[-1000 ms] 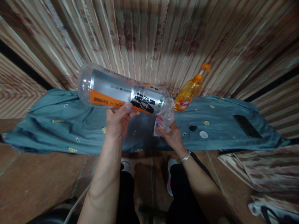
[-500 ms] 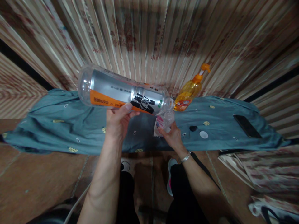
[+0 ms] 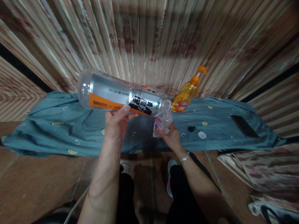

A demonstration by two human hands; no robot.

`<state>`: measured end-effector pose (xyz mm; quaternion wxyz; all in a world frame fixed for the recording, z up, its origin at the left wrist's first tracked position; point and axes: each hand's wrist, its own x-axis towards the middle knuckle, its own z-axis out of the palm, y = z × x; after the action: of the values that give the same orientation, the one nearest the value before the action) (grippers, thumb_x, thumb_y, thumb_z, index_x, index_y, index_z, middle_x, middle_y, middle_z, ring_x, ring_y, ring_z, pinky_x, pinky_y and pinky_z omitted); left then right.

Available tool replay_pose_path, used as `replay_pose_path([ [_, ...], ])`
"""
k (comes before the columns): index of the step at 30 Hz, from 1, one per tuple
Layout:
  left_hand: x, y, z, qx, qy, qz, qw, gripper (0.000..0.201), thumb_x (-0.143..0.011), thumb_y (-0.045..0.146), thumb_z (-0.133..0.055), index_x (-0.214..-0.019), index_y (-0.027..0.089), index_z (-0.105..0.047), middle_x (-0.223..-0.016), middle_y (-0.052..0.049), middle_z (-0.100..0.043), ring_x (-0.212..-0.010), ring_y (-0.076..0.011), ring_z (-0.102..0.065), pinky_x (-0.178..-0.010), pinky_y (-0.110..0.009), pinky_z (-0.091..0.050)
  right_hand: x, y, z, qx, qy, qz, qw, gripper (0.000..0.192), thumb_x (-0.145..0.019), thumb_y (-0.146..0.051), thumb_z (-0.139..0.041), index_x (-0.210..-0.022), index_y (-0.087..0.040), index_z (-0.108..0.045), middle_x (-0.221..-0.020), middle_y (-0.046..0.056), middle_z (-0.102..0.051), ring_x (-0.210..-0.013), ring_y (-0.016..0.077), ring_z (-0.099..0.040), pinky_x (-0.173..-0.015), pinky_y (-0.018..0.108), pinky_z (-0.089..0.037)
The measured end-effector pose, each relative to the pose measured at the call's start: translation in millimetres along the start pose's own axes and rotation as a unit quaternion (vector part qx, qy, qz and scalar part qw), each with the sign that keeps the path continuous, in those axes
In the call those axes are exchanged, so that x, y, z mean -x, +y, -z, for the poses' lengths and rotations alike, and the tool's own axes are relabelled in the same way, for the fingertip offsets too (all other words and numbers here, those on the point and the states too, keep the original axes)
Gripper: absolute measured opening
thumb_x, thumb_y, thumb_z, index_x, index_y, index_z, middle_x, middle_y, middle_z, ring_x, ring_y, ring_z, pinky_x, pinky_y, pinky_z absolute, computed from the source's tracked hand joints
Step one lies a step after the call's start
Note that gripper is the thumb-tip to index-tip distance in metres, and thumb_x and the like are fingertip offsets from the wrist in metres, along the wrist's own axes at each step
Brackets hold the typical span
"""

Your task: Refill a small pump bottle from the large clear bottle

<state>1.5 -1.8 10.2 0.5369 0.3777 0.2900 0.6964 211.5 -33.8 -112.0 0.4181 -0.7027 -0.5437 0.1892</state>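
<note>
My left hand is closed round a large clear plastic bottle with a silver and orange label. The bottle lies tilted in the air, its base to the left and its uncapped neck to the right. Below that neck, my right hand grips a smaller clear plastic bottle with a pink and white label. The two bottle mouths are close together; whether they touch I cannot tell. Just right of them stands an orange pump bottle of yellow liquid.
A teal patterned cloth covers the narrow table. On its right side lie a black cap, a white cap and a dark phone. A pleated striped curtain hangs behind, and a bag is at the lower right.
Both hands keep their hold on the bottles, in nearly the same pose. The whole view has shifted slightly.
</note>
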Motion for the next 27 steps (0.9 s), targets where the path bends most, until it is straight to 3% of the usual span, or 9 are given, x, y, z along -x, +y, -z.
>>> replay_pose_path([
  [27,-0.5,0.7,-0.5,0.009,0.007,0.004,1.000,0.039,-0.053,0.030,-0.090,-0.077,0.021,-0.062,-0.068,0.004,-0.068,-0.058,-0.0116,-0.065,-0.055,-0.025,-0.060,-0.6,-2.3,-1.1,-0.003,-0.001,-0.004,1.000,0.054,-0.073,-0.045,-0.074,-0.119,-0.019,-0.061,-0.101,0.012,-0.079,-0.094,0.0320,-0.076,-0.080,0.041,-0.059],
])
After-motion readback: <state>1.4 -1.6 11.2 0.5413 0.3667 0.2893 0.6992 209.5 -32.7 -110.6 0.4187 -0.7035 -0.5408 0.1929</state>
